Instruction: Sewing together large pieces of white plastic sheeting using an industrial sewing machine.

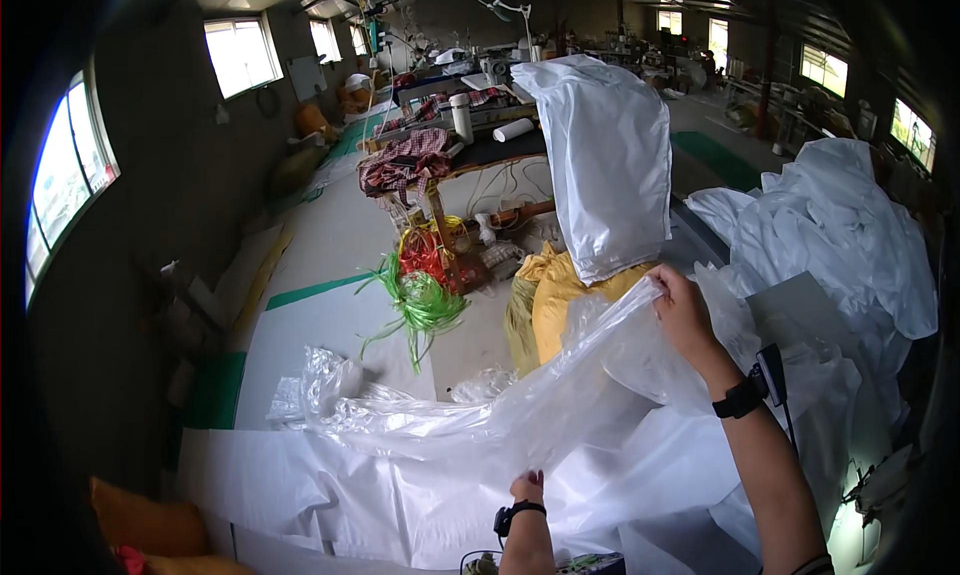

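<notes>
I grip a gathered edge of the clear plastic film (420,420) in my right fingers (663,279), which are closed on it and hold it up in front of the yellow sack (575,300). From that pinch the film slopes down to the left in a long fold, and its far end lies crumpled on the white sheet (400,505), well apart from both hands. More of the film hangs loosely beneath and beside my right fingers. My left fingers (533,476) are curled low at the near side, at the lower part of the film and over the white sheet; I cannot tell whether they grasp film, sheet or nothing. Beyond the film, a bundle of green strips (430,310) hangs near the yellow sack, below a dark tabletop (490,152) that carries a plaid cloth (415,158). A large white sack (615,175) hangs down just behind my right fingers, and a heap of white material (840,230) lies to the right of them.
</notes>
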Tool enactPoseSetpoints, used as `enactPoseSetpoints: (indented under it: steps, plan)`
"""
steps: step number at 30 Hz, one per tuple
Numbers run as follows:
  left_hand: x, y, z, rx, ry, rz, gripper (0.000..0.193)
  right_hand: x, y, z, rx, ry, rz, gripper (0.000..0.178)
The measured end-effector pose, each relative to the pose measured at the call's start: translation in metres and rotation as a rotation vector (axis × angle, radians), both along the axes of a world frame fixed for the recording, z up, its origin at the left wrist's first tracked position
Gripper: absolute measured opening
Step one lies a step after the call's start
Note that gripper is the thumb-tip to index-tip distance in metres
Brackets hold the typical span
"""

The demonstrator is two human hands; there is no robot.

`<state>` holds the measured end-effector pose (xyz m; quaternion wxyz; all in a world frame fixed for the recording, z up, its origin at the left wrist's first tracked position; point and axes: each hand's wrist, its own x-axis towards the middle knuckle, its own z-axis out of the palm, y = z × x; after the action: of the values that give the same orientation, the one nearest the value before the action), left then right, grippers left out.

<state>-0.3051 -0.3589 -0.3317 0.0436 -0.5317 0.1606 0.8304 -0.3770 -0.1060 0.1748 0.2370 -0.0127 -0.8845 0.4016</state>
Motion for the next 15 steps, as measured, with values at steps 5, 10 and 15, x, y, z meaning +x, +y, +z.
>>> enactPoseSetpoints:
  steps: [5, 10, 15]
  plan:
    - [0.06, -0.014, 0.041, -0.045, 0.141, -0.902, 0.049, 0.012, 0.008, 0.008, 0.059, 0.061, -0.007, 0.02]
    - [0.041, 0.027, 0.177, -1.31, 0.799, -1.364, 0.043, 0.021, 0.008, -0.003, 0.188, -0.034, 0.038, 0.022]
    - [-0.02, 0.028, 0.152, -2.205, 0.906, -1.281, 0.049, 0.023, 0.014, 0.034, 0.089, 0.01, 0.025, 0.02]
